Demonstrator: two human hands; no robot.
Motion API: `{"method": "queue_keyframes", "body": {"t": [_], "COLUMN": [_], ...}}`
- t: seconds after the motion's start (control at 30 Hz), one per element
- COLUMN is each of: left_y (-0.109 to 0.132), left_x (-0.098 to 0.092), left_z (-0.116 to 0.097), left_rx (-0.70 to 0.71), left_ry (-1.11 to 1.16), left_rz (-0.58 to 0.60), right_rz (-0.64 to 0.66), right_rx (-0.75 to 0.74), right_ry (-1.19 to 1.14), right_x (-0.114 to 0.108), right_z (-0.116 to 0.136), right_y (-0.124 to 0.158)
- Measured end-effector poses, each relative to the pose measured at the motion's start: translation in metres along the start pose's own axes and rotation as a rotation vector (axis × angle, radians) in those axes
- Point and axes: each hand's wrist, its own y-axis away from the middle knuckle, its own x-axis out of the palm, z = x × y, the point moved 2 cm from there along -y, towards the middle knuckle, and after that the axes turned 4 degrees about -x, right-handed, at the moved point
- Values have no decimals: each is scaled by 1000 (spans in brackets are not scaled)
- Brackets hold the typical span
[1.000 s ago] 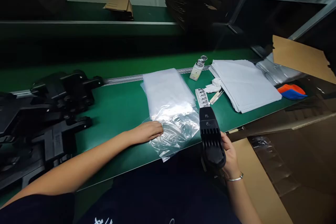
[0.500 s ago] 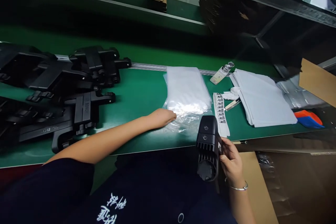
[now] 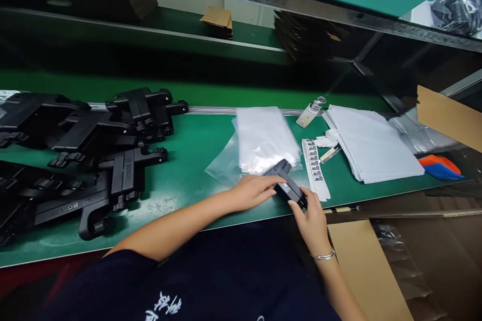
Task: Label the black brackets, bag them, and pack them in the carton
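Note:
In the head view, a black plastic device (image 3: 290,189) is held low over the front of the green table, turned at a slant. My right hand (image 3: 312,215) grips its near right end between thumb and fingers. At the other end, my left hand (image 3: 256,191) has its fingers closed on the device's left edge. Just behind lies a stack of clear plastic bags (image 3: 263,135), and a loose clear bag (image 3: 222,160) juts out from its left side. The stack's near edge is partly covered by the device and my left hand.
Several black plastic assemblies (image 3: 124,175) crowd the table's left side. To the right are a label strip (image 3: 313,168), a small bottle (image 3: 309,113), a cutter (image 3: 330,153), white sheets (image 3: 371,145) and an orange and blue item (image 3: 442,166). An open cardboard box (image 3: 371,271) stands below.
The device has moved up onto the table's front area and turned over. My left hand has shifted from the bags to the device. One bag now sticks out left of the stack.

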Motion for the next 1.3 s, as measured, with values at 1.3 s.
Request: {"method": "queue_keyframes", "body": {"t": [1.3], "left_y": [67], "left_x": [-61], "left_z": [48], "left_rx": [-300], "left_ry": [344], "left_rz": [-106], "right_rz": [203], "right_rx": [48], "right_ry": [-256], "right_x": [-4], "right_z": [25], "right_y": [-69]}}
